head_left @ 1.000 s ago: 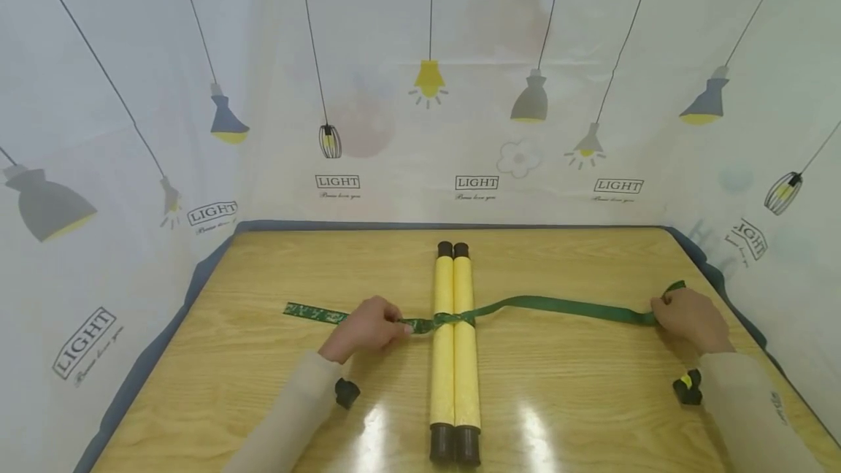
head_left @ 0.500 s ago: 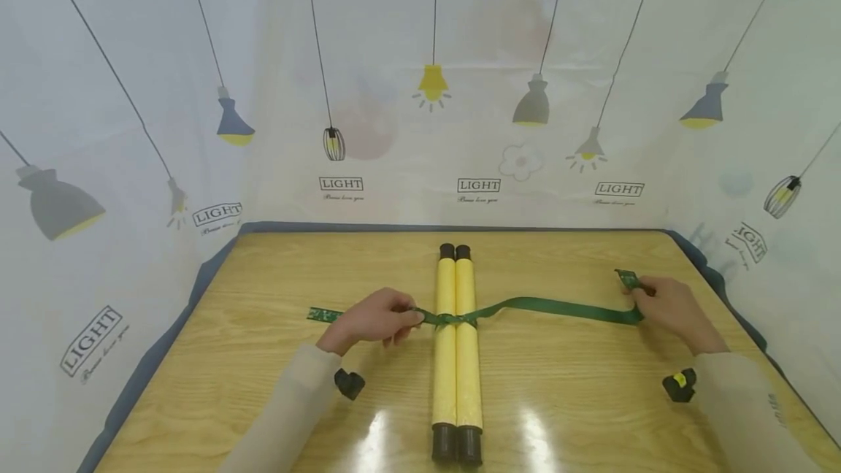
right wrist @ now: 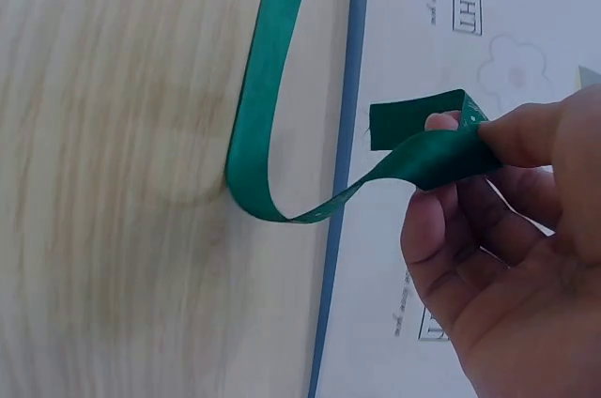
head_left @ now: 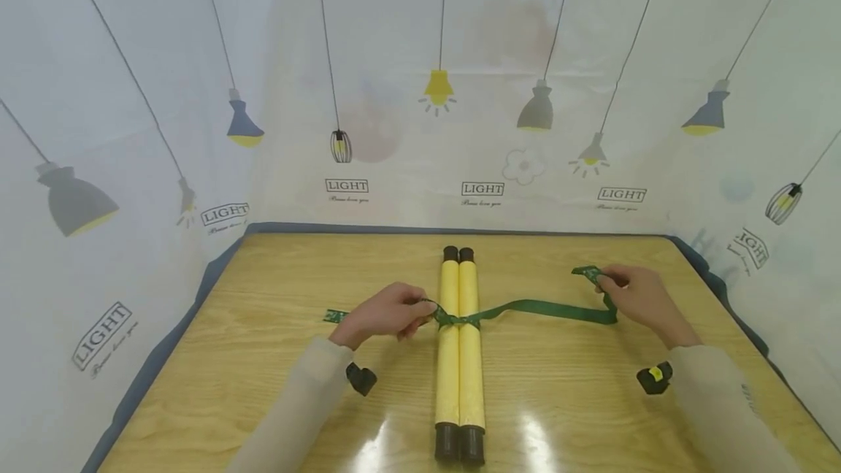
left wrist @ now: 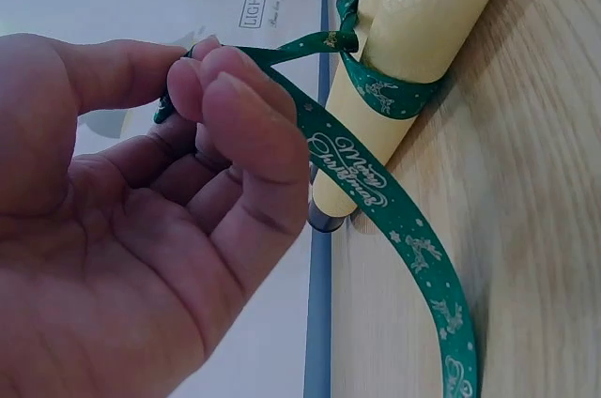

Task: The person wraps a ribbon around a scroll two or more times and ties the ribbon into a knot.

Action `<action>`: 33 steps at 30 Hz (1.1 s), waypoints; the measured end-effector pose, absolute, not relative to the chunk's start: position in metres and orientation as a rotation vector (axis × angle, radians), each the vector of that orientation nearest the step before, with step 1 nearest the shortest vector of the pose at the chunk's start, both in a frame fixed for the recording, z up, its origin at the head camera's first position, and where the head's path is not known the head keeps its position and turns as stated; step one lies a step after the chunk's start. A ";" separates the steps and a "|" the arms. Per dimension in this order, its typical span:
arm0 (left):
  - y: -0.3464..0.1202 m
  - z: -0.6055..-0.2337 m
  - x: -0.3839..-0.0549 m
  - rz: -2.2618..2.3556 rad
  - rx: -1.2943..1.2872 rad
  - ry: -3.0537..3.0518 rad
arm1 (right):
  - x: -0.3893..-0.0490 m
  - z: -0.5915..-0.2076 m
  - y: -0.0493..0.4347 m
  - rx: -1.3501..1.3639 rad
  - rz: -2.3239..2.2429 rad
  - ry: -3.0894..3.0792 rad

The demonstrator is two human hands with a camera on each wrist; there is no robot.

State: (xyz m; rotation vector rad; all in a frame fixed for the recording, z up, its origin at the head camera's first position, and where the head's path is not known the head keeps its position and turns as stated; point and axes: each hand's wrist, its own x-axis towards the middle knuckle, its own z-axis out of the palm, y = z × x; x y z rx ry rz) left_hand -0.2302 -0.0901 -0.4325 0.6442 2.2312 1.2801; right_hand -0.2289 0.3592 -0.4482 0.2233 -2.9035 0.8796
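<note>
Around yellow rolls (head_left: 448, 371) runs a white-printed green ribbon (head_left: 558, 309), pinched by left hand (head_left: 386, 311) and right hand (head_left: 642, 302).

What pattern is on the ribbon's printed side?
Pale lettering, deer-like figures and small dots on green ribbon; it shows best in the left wrist view.

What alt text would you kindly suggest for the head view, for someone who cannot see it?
A person's left hand and right hand pinch a green ribbon wrapped around two yellow cylinders with dark end caps, lying side by side on a wooden table. Behind stands a white backdrop printed with hanging lamps.
</note>
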 end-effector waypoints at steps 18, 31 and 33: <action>-0.073 -0.429 -0.239 1.305 0.703 2.166 | -0.248 -0.437 0.295 0.500 0.971 -2.888; -0.064 -0.419 -0.239 1.284 0.714 2.171 | -0.268 -0.437 0.256 0.617 1.045 -2.888; -0.065 -0.419 -0.239 1.284 0.709 2.172 | -0.270 -0.437 0.248 0.619 1.053 -2.893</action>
